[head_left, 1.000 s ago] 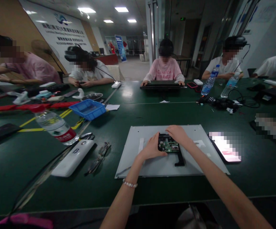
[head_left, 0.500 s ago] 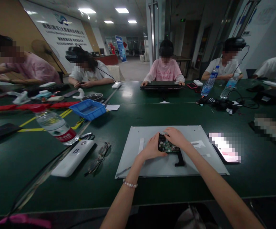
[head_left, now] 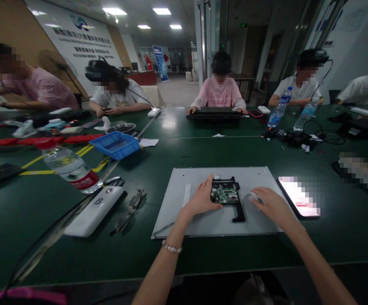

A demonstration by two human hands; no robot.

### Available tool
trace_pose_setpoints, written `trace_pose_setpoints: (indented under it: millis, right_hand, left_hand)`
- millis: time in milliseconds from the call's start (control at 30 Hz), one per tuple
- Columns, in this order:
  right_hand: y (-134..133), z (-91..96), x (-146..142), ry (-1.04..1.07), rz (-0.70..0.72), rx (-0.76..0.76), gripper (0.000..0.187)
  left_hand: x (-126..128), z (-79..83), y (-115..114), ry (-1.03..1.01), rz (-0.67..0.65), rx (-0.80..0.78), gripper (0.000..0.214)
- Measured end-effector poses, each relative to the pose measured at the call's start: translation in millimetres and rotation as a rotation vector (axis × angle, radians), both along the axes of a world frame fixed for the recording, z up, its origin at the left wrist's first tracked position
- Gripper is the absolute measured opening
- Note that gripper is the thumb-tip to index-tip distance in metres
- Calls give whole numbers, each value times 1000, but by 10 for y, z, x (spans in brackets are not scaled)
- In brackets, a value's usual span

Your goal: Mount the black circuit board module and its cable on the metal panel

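Note:
A grey flat panel (head_left: 184, 212) lies on the green table in front of me. On it sits a small green circuit board (head_left: 225, 195) in a black bracket with a leg pointing toward me. My left hand (head_left: 201, 200) grips the board's left edge, thumb up along its corner. My right hand (head_left: 271, 205) is off the board, low over the right part of the panel. Its fingers are curled around a small pale thing (head_left: 254, 197) that is too blurred to name.
A phone with a lit screen (head_left: 298, 197) lies right of the panel. To the left are a water bottle on its side (head_left: 69, 167), a white device (head_left: 91, 216), glasses (head_left: 129, 212) and a blue tray (head_left: 117, 145). Several people sit across the table with a laptop (head_left: 215, 113) and bottles (head_left: 279, 112).
My right hand has left the top of the circuit board and swung right and toward me, uncovering the board. My left hand has stayed on the board's left edge.

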State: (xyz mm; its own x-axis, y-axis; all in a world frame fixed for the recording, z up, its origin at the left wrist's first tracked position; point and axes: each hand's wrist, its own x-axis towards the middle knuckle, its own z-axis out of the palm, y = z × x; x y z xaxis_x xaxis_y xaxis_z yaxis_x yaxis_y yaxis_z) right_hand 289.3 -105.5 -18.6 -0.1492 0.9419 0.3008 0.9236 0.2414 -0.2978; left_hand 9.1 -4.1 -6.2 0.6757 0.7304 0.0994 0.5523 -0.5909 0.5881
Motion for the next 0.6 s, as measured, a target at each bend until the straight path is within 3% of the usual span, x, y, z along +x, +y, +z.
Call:
trace_pose_setpoints:
  millis: [267,467,600]
  right_hand:
    - [-62,-36,-113,-212,16,12,23]
    - [-89,30,-363,-136,-155,86,23]
    - [-65,17,-597,-91,-186,80,23]
  left_hand:
    - [-10,-23,5,6,7,-2,116]
    - [-11,-92,29,-11,2,20,117]
    - [-9,-128,42,-5,12,26,118]
